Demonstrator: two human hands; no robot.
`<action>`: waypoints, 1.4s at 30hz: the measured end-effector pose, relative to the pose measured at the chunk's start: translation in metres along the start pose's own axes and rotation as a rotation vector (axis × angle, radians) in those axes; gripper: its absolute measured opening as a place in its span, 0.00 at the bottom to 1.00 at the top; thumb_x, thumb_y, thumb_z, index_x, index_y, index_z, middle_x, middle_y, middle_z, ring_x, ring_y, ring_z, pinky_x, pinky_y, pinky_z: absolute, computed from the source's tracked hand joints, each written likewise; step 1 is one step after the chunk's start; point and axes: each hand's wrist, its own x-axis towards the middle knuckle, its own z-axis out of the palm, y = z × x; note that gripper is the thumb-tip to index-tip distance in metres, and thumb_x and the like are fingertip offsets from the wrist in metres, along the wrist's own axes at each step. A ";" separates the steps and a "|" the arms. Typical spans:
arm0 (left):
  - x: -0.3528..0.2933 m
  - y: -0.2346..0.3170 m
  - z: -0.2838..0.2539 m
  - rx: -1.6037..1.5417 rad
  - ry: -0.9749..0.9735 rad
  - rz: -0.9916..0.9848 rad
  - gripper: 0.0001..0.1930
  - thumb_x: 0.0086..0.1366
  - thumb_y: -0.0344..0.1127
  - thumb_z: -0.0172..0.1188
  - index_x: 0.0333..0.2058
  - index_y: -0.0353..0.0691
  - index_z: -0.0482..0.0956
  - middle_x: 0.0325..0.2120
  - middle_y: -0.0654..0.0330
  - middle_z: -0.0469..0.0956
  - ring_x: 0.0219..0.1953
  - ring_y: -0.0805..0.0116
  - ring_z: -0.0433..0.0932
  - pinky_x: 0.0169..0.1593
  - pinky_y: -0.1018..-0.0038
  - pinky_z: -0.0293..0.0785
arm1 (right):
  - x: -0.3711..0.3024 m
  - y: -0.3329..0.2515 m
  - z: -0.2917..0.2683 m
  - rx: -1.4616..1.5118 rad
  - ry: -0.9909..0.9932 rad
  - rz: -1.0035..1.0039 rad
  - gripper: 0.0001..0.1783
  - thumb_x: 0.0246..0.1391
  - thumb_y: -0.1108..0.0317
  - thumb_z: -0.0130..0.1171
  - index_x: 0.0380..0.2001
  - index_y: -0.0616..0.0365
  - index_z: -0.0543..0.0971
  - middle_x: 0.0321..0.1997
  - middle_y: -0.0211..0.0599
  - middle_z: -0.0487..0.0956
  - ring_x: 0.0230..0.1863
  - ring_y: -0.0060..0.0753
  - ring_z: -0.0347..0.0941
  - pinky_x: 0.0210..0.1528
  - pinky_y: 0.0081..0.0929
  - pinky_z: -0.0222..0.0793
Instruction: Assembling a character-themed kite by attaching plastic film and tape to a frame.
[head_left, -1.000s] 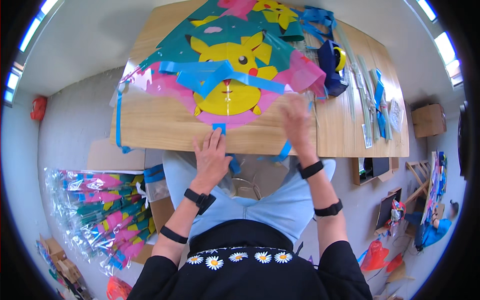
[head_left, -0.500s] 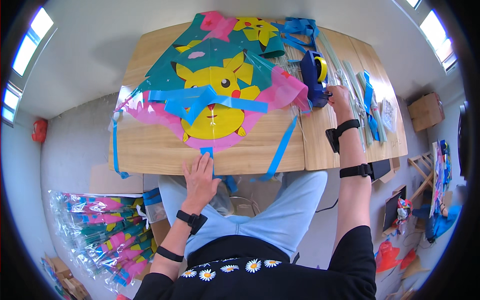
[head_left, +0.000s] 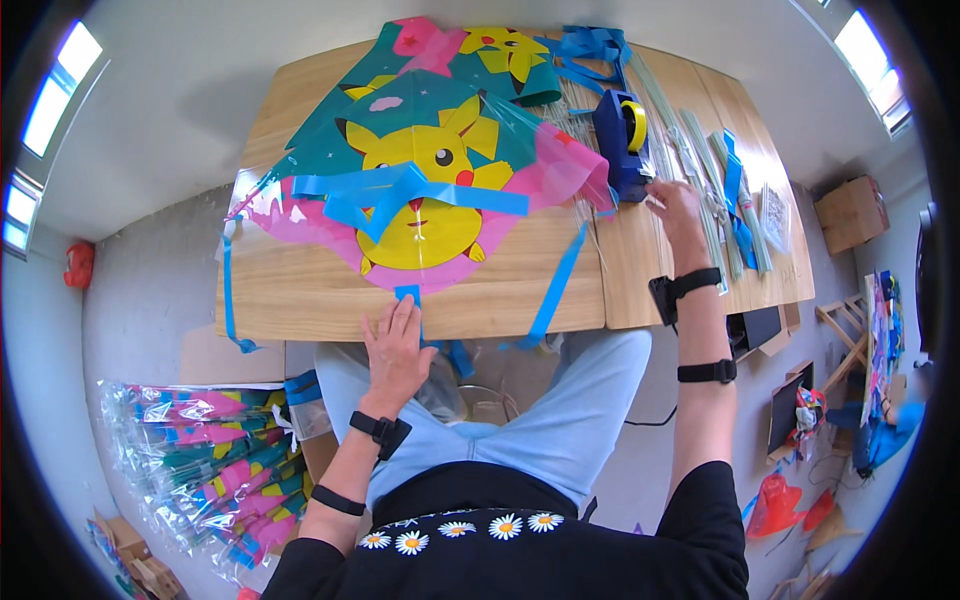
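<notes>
A printed kite sheet [head_left: 437,225] is lying on the tabletop [head_left: 510,310], its midline running far to near, its rounded end pointing toward the near edge. The left hand [head_left: 396,350] is pressing a blue strip [head_left: 407,292] at that end; well apart, the right hand [head_left: 682,214] is curling at the near end of the tape dispenser [head_left: 612,140], its grip being unclear.

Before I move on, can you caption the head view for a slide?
Left hand on a blue ribbon near a colourful printed sheet, right hand beside a tape dispenser.
</notes>
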 end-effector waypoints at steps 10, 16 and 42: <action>0.001 0.000 0.003 -0.014 0.011 0.005 0.37 0.48 0.37 0.71 0.57 0.34 0.70 0.62 0.55 0.64 0.65 0.55 0.59 0.65 0.36 0.47 | -0.037 0.044 0.009 0.743 0.047 0.410 0.19 0.58 0.60 0.61 0.44 0.62 0.70 0.35 0.43 0.76 0.40 0.41 0.77 0.53 0.55 0.72; 0.000 0.000 0.002 -0.010 0.015 -0.002 0.36 0.48 0.38 0.71 0.57 0.35 0.69 0.62 0.56 0.63 0.66 0.55 0.59 0.65 0.36 0.46 | -0.048 0.023 0.028 0.912 0.093 0.463 0.16 0.57 0.64 0.63 0.40 0.62 0.70 0.32 0.42 0.76 0.37 0.38 0.76 0.53 0.49 0.73; 0.002 0.001 0.003 -0.091 0.126 -0.063 0.32 0.47 0.37 0.70 0.52 0.35 0.72 0.53 0.56 0.64 0.61 0.54 0.62 0.64 0.35 0.46 | -0.122 -0.028 0.160 -0.508 -0.789 -0.194 0.05 0.52 0.70 0.60 0.26 0.60 0.79 0.22 0.26 0.75 0.25 0.16 0.67 0.25 0.21 0.60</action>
